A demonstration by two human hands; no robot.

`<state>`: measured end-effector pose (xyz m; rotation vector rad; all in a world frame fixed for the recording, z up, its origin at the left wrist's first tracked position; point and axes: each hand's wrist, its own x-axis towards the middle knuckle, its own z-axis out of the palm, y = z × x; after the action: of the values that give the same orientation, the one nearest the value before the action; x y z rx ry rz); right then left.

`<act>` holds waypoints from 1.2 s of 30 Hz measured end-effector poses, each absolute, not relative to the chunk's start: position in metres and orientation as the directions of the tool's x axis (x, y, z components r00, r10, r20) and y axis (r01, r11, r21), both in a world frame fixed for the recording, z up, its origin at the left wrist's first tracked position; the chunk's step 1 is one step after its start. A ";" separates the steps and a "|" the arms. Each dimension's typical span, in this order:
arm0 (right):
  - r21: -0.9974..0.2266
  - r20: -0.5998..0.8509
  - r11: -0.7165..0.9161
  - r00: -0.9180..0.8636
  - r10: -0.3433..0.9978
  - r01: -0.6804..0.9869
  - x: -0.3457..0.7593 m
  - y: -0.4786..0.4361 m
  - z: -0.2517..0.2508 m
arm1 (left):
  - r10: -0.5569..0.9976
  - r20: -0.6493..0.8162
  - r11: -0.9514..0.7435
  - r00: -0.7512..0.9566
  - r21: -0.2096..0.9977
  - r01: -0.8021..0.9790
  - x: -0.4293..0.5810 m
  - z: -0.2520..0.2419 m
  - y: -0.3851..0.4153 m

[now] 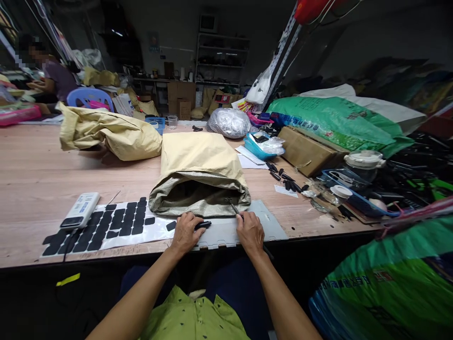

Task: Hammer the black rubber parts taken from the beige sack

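Observation:
My left hand [186,232] rests on the table's front edge with its fingers closed on a small black part [203,225]. My right hand [249,231] lies just right of it, gripping thin metal tweezers [233,207] whose tips point up toward the mouth of an open tan sack [200,179]. Both hands sit over a grey plate [264,225]. To the left lies a white sheet [106,231] covered with several black adhesive pads. A white device [80,209] lies on that sheet's left end.
A second crumpled tan sack [106,132] lies at the back left. A cardboard box [306,151], blue trays [260,144], loose black parts [283,178] and a lidded jar [364,163] crowd the right. Green bags [336,120] stand right. Another person [53,75] sits far left.

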<state>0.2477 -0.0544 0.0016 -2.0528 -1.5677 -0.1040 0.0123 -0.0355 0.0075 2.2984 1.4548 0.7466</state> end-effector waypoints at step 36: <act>-0.627 0.383 0.231 0.035 0.923 0.744 0.191 -0.117 0.005 | 0.915 0.205 -0.400 0.347 0.568 0.719 0.015 0.001 -0.031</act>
<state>0.1911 -0.1168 0.0049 -1.5521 -1.7454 0.2976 0.0150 -0.0306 0.0008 2.2369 1.4372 0.7098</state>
